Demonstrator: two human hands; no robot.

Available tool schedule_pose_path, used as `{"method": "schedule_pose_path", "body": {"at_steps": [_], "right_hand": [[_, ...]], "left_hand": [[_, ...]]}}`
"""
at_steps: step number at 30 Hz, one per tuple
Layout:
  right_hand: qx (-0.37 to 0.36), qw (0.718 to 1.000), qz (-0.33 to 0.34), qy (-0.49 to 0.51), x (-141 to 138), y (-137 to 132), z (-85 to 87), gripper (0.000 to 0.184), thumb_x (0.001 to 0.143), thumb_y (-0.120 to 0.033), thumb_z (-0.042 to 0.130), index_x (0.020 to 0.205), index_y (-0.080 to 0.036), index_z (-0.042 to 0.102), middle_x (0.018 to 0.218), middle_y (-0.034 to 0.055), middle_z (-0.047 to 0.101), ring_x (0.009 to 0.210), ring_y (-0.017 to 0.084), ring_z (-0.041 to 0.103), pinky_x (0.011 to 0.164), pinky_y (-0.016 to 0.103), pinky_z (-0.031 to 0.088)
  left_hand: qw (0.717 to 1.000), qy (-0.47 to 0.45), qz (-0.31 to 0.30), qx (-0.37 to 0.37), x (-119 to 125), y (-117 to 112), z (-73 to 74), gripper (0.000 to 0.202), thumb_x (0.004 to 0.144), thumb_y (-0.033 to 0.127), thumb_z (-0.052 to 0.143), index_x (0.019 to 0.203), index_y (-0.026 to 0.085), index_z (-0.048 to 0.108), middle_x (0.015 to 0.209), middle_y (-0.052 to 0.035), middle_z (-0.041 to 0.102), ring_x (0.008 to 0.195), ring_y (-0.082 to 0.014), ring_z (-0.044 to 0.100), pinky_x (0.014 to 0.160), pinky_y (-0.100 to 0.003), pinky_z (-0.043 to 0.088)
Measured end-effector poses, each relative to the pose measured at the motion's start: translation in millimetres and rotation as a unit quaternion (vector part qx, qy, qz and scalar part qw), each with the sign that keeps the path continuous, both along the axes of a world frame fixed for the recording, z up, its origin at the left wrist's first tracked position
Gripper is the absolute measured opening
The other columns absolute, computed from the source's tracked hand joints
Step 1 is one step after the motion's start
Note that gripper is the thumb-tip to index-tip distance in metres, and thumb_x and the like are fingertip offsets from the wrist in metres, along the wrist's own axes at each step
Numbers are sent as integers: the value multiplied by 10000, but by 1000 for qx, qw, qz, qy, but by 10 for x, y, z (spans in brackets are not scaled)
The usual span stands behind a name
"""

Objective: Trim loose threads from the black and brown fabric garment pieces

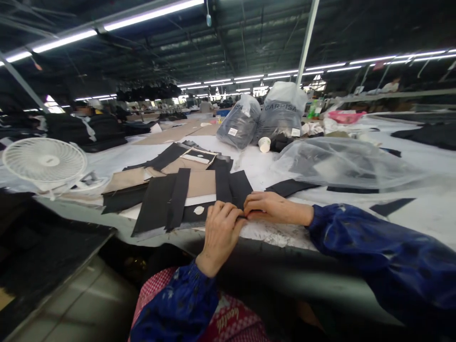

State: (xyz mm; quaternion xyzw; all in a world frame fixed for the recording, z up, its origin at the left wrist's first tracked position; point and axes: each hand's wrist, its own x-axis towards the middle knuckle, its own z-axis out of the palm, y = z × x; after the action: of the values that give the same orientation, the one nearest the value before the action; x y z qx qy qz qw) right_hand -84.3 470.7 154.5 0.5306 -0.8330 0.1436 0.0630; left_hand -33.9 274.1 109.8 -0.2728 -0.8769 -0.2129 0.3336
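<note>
Your left hand and right hand meet at the near edge of the layered stack of black and tan cloth, fingers curled in and pinching the edge of a black cloth piece between them (how firmly, you can't tell from here). Beyond that stack stand two tied plastic sacks and a paper cup, a white electric fan sits to its left, and a clear plastic sheet lies to its right.
</note>
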Motion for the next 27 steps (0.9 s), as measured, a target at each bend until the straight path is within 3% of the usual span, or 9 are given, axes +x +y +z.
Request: {"method": "schedule_pose_path", "body": {"at_steps": [4, 9, 14, 22, 27], "right_hand": [[-61, 993, -64, -76, -30, 18, -13, 221, 928, -292, 489, 911, -147, 654, 876, 74, 649, 801, 169, 580, 739, 288, 440], [-195, 923, -159, -291, -85, 153, 93, 370, 860, -457, 538, 967, -117, 635, 785, 33, 622, 684, 131, 539, 630, 253, 411], [-143, 927, -170, -303, -78, 239, 213, 368, 765, -480, 634, 821, -119, 679, 691, -7, 582, 632, 108, 467, 600, 249, 347], [-88, 942, -204, -250, -78, 118, 203, 258, 718, -378, 655, 778, -131, 701, 709, 17, 648, 657, 135, 540, 599, 247, 381], [-85, 926, -226, -291, -144, 129, 157, 273, 723, -379, 625, 736, -116, 700, 639, 2, 609, 597, 115, 476, 544, 240, 337]], "left_hand": [[997, -73, 16, -5, -98, 106, 37, 85, 859, 213, 603, 800, 177, 654, 823, -40, 635, 858, -222, 539, 747, -355, 373], [970, -212, 30, 112, -241, 136, 119, 146, 821, 197, 592, 704, 189, 679, 775, -31, 660, 794, -196, 596, 692, -306, 399], [939, -292, 18, 178, -363, 109, 137, 98, 755, 240, 634, 721, 196, 714, 760, -37, 711, 764, -205, 628, 675, -295, 424], [940, -298, 11, 166, -387, 109, 135, 116, 748, 264, 623, 709, 193, 707, 783, -48, 714, 773, -208, 621, 679, -295, 419], [941, -297, 3, 165, -359, 116, 156, 207, 805, 368, 574, 752, 190, 667, 727, -29, 674, 719, -186, 588, 645, -281, 374]]}}
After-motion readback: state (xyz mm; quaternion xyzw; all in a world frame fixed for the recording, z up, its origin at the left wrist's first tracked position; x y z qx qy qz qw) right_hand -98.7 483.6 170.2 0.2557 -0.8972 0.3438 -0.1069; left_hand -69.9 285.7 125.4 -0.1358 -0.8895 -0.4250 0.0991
